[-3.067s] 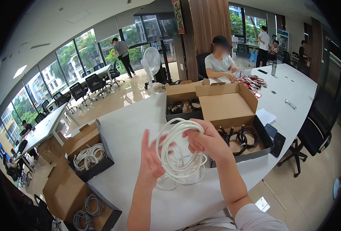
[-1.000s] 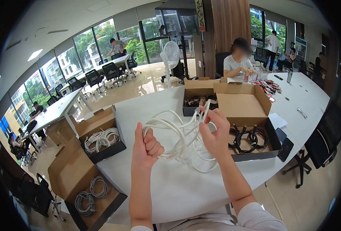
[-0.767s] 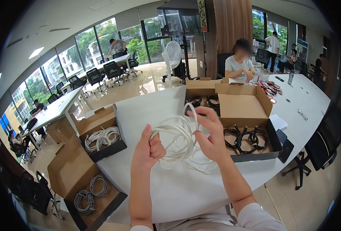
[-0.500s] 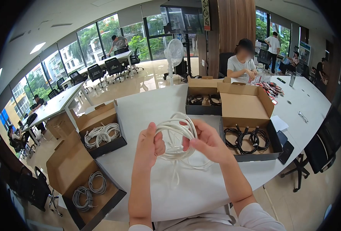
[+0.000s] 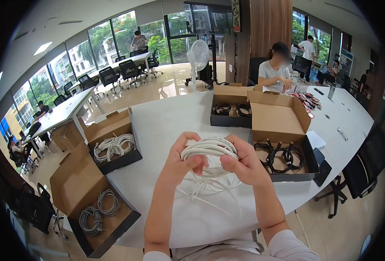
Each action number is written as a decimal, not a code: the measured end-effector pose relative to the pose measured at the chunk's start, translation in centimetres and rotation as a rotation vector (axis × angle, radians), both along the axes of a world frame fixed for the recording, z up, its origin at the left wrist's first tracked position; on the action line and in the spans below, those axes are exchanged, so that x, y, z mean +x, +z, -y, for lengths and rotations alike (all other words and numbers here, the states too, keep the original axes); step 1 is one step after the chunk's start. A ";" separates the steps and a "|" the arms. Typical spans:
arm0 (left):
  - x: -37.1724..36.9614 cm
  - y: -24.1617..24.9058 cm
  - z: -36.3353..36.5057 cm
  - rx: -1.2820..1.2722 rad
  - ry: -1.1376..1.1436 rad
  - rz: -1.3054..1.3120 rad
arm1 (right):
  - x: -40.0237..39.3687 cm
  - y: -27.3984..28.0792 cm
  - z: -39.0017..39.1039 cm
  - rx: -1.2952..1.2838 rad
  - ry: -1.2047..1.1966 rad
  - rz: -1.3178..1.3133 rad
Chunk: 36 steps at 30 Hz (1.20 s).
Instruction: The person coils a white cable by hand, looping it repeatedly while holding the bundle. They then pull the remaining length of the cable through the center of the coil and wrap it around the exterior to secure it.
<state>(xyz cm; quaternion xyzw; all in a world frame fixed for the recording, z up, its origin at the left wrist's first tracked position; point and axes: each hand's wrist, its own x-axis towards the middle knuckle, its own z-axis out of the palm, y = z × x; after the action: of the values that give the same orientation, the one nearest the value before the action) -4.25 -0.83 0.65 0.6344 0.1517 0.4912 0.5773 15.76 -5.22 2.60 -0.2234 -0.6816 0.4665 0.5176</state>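
A thick coil of white cable (image 5: 210,148) is held up over the table, with loose loops and an end hanging below it. My left hand (image 5: 184,156) grips the coil's left side, thumb in front and fingers behind. On the right side my right hand (image 5: 243,161) pinches the bundle between thumb and fingers. Nearest on the left, an open box (image 5: 122,166) contains more white cable (image 5: 114,148). Grey cable coils (image 5: 107,202) lie in another open box (image 5: 127,222) at the lower left.
Right of my hands stands an open box (image 5: 283,177) of black cables (image 5: 281,157), with a second box (image 5: 230,121) behind it. Phones (image 5: 323,172) lie near the right edge. A person (image 5: 276,69) sits across the white table (image 5: 166,126) beside a pile of small red packets (image 5: 306,101).
My left hand has shifted from a fist at the coil's side to gripping over it. The coil has tipped flatter, and its hanging end has swung right.
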 end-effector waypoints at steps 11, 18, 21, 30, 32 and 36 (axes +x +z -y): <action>1.3 -0.2 1.1 -0.109 0.145 0.146 | -0.5 -0.4 -2.0 0.204 -0.325 0.064; -0.9 0.2 0.8 -0.143 0.339 0.455 | -1.0 -0.6 -1.4 0.380 -0.454 0.288; -1.8 1.2 1.1 -0.143 0.334 0.627 | 0.1 -1.1 -2.0 0.221 -0.319 0.580; -8.0 2.9 1.4 0.065 0.405 0.970 | 4.5 -2.8 -6.7 -0.151 -0.455 0.016; -10.1 2.8 1.5 0.159 0.338 1.022 | 6.3 -2.8 -7.3 -0.372 -0.352 -0.331; -12.4 2.7 2.0 0.221 0.457 1.111 | 9.6 -5.2 -10.4 -0.521 -0.233 -0.957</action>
<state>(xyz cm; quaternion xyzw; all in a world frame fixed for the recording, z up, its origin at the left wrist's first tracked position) -16.62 -2.80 3.37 0.2908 -0.0914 0.8730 0.3808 25.36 5.15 -2.55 -0.1811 -0.2031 0.6088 0.7452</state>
